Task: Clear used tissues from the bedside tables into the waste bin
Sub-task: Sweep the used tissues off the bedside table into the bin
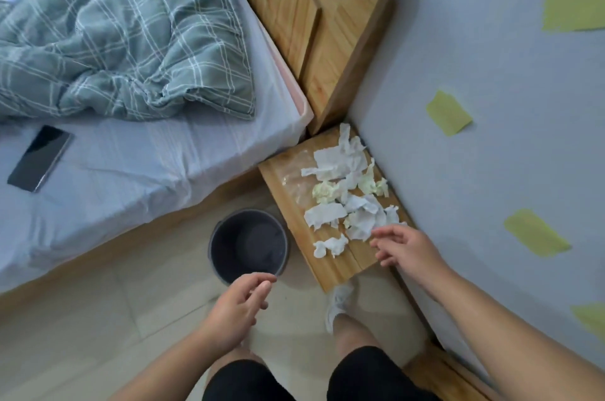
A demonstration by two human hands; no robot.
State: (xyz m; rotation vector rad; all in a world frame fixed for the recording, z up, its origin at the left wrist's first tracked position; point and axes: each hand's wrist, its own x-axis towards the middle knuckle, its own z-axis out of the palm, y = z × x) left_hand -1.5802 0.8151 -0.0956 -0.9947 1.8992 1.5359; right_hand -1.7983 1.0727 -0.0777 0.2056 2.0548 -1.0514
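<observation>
Fingers [383, 232] of the right hand [407, 248] are loosely spread and hold nothing, their tips just beside the nearest of the crumpled tissues [327, 215] scattered over the wooden bedside table [340, 266], though blur hides whether they touch one. The left hand [237, 307] is empty too, its fingers relaxed and slightly parted, above the near rim of the dark waste bin [229, 256], which stands on the floor between the bed [131, 178] and the table.
</observation>
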